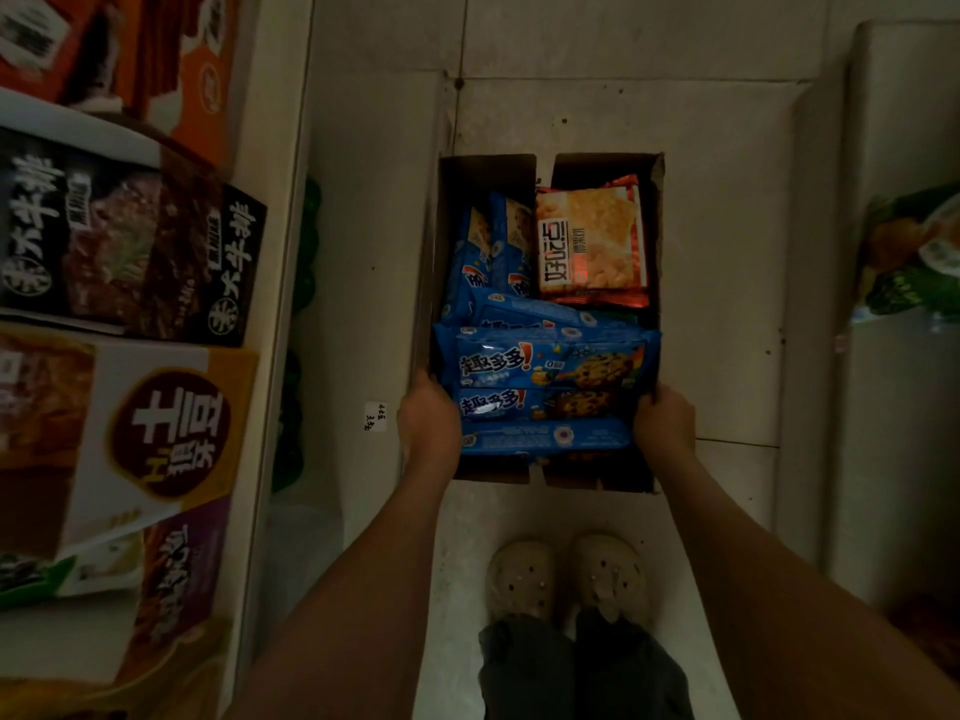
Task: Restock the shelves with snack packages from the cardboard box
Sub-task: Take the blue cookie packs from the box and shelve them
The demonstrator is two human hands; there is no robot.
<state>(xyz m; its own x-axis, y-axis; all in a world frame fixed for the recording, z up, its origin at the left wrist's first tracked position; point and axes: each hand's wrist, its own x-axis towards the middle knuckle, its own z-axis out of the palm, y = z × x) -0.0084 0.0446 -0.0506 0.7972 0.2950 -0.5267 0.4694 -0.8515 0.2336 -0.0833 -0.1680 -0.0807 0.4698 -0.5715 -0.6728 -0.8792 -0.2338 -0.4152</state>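
packages (pixel 550 366) in box (pixel 441 241), shelves (pixel 270 252) left of box

Floor (pixel 727 252) beside the cardboard box (pixel 488 174) lies open; shelves (pixel 270 283) hem both sides; packages (pixel 545 363) fill the box.

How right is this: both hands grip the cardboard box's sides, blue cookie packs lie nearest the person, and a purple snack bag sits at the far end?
The head view shows the far snack bag is orange, not purple. The left hand and right hand do grip the cardboard box, with blue cookie packs nearest the person.
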